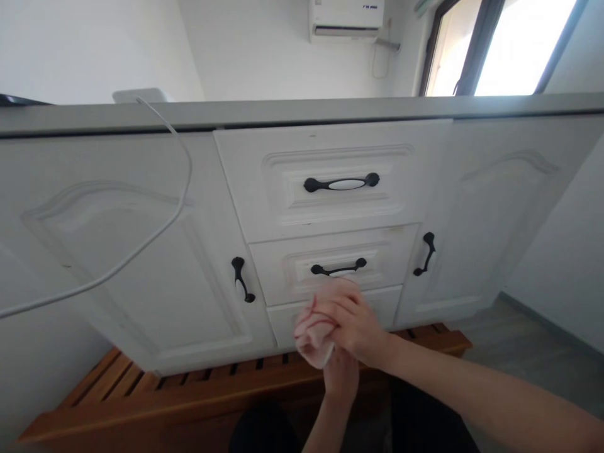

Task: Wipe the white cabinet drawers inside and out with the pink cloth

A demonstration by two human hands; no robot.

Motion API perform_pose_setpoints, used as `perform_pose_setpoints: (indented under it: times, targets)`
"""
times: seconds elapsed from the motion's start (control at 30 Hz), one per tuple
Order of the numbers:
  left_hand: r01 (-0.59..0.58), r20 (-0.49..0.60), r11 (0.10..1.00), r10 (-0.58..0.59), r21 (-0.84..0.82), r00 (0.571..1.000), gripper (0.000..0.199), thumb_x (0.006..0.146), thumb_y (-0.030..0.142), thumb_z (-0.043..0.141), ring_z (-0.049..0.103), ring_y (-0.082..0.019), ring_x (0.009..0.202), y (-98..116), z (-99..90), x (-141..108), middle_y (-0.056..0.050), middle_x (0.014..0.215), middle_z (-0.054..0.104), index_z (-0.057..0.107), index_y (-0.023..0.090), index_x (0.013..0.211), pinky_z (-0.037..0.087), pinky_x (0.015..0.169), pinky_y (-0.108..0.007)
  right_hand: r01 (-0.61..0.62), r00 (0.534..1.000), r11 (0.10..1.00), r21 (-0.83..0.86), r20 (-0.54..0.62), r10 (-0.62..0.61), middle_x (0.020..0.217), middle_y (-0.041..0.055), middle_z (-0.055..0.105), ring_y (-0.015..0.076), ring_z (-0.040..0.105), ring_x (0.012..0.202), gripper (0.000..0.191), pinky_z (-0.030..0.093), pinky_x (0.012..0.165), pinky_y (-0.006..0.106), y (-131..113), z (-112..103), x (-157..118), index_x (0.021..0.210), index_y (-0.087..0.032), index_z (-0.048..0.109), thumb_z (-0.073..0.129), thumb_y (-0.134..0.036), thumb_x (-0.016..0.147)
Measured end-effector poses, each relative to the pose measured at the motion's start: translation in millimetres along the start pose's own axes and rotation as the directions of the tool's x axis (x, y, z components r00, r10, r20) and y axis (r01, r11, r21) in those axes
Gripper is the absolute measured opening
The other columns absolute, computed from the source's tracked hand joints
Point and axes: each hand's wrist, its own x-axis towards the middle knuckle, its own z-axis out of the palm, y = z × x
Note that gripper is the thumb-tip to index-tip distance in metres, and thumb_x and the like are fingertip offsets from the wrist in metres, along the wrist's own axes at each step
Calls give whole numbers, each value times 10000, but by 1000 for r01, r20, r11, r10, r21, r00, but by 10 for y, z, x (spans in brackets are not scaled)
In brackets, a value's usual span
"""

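Note:
A bunched pale pink-white cloth [314,333] with red lines sits between my two hands, in front of the lower drawers. My right hand [361,327] is closed over its right side, fingers curled on the fabric. Below it, my left hand [340,371] grips the cloth from underneath; its fingers are mostly hidden by the fabric. Just above the cloth is the black handle [338,268] of the middle drawer [274,270], its lower edge partly covered. The bottom drawer [285,324] is partly hidden behind my hands.
A white cabinet has a top drawer [245,189], a left door [127,270] and a right door [486,207] with black handles. A white cable [182,201] hangs across the left door. A slatted wooden bench [202,396] stands before the cabinet, above my knees.

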Motion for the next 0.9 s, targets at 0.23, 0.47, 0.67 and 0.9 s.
perform_pose_setpoints:
  times: [0.23, 0.47, 0.67, 0.9]
  targets:
    - [-145, 143, 959, 112, 245, 983, 489, 892, 116, 673, 691, -376, 1128, -122, -165, 5, -209, 1280, 737, 688, 116, 1381, 629, 911, -509, 57, 998, 997, -61, 24, -55, 1497, 14, 628, 161, 523, 1364, 356, 419, 1062, 341, -6, 1020, 728, 1412, -260, 621, 487, -361, 1098]
    - [-118, 46, 969, 110, 217, 993, 562, 847, 57, 664, 584, -371, 1338, -113, -251, 46, -160, 1394, 649, 664, 209, 1388, 623, 949, -456, 17, 990, 996, -85, 141, -5, 1470, -30, 658, 200, 542, 1343, 221, 424, 999, 382, 506, 708, -290, 1194, -335, 759, 652, -394, 1009]
    - [-125, 24, 977, 123, 173, 992, 601, 864, 34, 613, 533, -360, 1402, -35, -292, 81, -145, 1445, 611, 604, 200, 1441, 623, 976, -447, -274, 944, 922, -273, 105, 312, 1310, 49, 749, 231, 610, 1219, 376, 408, 1079, 397, 1263, -110, -1577, 1373, -281, 703, 605, -232, 1013]
    - [-43, 97, 989, 29, 142, 995, 596, 872, 29, 595, 569, -369, 1360, 95, -365, 181, -144, 1410, 632, 593, 202, 1442, 624, 986, -482, -704, 693, 698, -127, 90, 715, 1183, 73, 747, 252, 663, 1077, 546, 559, 948, 412, 892, -394, -2408, 1192, -318, 812, 445, -98, 853]
